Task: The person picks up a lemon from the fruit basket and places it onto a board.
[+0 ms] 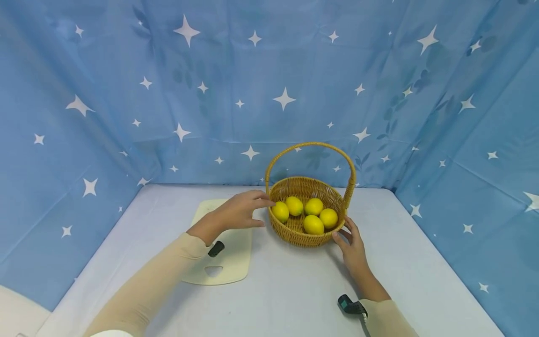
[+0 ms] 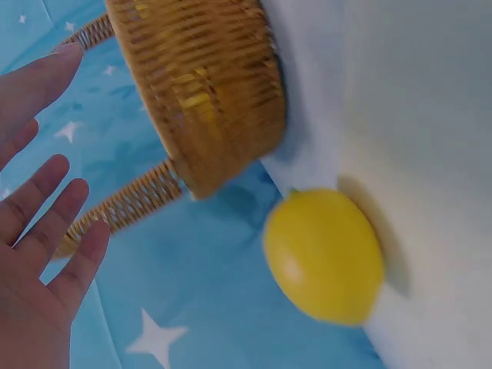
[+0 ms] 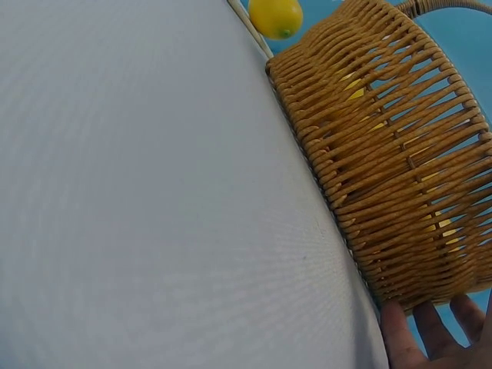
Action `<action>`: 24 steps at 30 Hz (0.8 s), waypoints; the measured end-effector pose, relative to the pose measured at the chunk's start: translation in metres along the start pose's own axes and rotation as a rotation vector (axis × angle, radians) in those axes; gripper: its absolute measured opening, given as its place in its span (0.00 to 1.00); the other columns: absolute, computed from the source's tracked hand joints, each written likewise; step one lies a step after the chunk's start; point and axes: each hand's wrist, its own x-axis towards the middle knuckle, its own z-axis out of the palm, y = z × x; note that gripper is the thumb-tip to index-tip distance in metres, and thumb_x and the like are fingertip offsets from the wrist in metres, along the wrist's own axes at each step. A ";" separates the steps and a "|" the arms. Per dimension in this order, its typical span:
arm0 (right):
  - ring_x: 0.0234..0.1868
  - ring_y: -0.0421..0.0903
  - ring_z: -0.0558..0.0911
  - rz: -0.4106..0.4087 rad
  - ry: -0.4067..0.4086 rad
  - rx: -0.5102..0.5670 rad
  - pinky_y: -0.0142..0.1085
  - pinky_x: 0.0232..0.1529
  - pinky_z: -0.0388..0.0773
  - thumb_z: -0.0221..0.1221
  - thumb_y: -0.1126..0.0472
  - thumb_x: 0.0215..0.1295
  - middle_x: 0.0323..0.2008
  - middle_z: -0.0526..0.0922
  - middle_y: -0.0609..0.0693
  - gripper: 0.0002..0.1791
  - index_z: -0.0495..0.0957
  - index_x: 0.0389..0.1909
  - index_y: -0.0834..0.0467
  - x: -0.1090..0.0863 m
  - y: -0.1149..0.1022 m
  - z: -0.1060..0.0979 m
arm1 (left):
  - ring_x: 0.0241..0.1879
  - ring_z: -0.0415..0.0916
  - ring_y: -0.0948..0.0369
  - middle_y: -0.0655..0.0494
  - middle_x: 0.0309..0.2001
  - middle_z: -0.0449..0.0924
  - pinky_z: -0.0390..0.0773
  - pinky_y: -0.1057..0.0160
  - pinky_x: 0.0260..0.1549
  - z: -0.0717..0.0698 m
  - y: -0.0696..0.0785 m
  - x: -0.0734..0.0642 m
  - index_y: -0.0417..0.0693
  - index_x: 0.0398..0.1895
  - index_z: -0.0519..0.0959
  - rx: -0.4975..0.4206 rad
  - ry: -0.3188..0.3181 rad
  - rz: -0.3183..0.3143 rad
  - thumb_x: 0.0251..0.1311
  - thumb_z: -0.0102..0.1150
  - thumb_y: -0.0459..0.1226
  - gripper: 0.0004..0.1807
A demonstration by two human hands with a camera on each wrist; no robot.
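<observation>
The left hand (image 1: 237,213) is spread wide, with fingers apart and nothing held between them. It is over the far part of the cream board (image 1: 229,260), just beside the left rim of the basket (image 1: 301,238); whether a fingertip touches the leftmost lemon (image 1: 280,213) inside, one cannot tell. The right hand (image 1: 354,249) lies against the near right side of the basket, its fingers relaxed and touching the wicker; probably it is there so that the basket does not slide. Five lemons (image 1: 313,224) are visible in the basket, between the two hands. One lone lemon (image 2: 324,256), hidden in the head view, lies outside, left of the basket, seemingly on the board near the left hand. The basket stands upright on the white table (image 1: 286,295), perhaps next to the board so that the reach between them is short. Farther away hangs a blue curtain (image 1: 284,51).
</observation>
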 end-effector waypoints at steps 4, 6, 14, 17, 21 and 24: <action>0.69 0.59 0.61 -0.005 -0.014 0.019 0.57 0.60 0.64 0.57 0.53 0.71 0.73 0.52 0.57 0.41 0.45 0.78 0.47 -0.001 -0.001 0.002 | 0.56 0.70 0.60 0.58 0.58 0.72 0.72 0.60 0.53 0.003 0.007 0.014 0.55 0.63 0.76 0.006 -0.011 0.020 0.55 0.71 0.47 0.31; 0.69 0.59 0.61 -0.012 -0.013 0.018 0.57 0.60 0.64 0.56 0.53 0.72 0.73 0.51 0.58 0.41 0.44 0.78 0.48 -0.001 -0.001 0.002 | 0.56 0.70 0.61 0.59 0.59 0.72 0.71 0.62 0.53 0.007 0.009 0.023 0.56 0.62 0.76 0.005 -0.007 0.035 0.55 0.70 0.47 0.30; 0.68 0.57 0.63 -0.002 -0.012 -0.047 0.50 0.60 0.67 0.55 0.49 0.72 0.72 0.54 0.56 0.41 0.44 0.78 0.47 -0.002 0.005 -0.004 | 0.58 0.69 0.62 0.60 0.60 0.72 0.72 0.63 0.54 0.023 0.025 0.054 0.59 0.62 0.76 -0.034 -0.100 0.038 0.58 0.67 0.50 0.28; 0.68 0.58 0.62 -0.005 -0.014 -0.042 0.49 0.59 0.67 0.55 0.50 0.72 0.72 0.53 0.57 0.41 0.45 0.78 0.48 -0.004 0.002 -0.004 | 0.58 0.69 0.62 0.62 0.59 0.73 0.71 0.63 0.55 0.031 0.026 0.064 0.60 0.62 0.76 -0.023 -0.135 0.022 0.59 0.67 0.48 0.27; 0.68 0.58 0.62 -0.011 -0.017 -0.032 0.46 0.59 0.68 0.55 0.51 0.72 0.73 0.52 0.57 0.40 0.44 0.78 0.48 -0.004 -0.002 -0.003 | 0.55 0.72 0.62 0.62 0.57 0.75 0.73 0.62 0.52 0.038 0.021 0.075 0.57 0.63 0.76 -0.020 -0.146 0.014 0.60 0.67 0.45 0.26; 0.68 0.58 0.62 -0.021 -0.015 -0.036 0.48 0.59 0.68 0.55 0.50 0.72 0.73 0.52 0.57 0.40 0.44 0.78 0.47 -0.002 -0.001 -0.002 | 0.54 0.73 0.62 0.60 0.56 0.76 0.73 0.62 0.52 0.039 0.019 0.081 0.54 0.63 0.76 -0.018 -0.155 0.012 0.61 0.66 0.46 0.26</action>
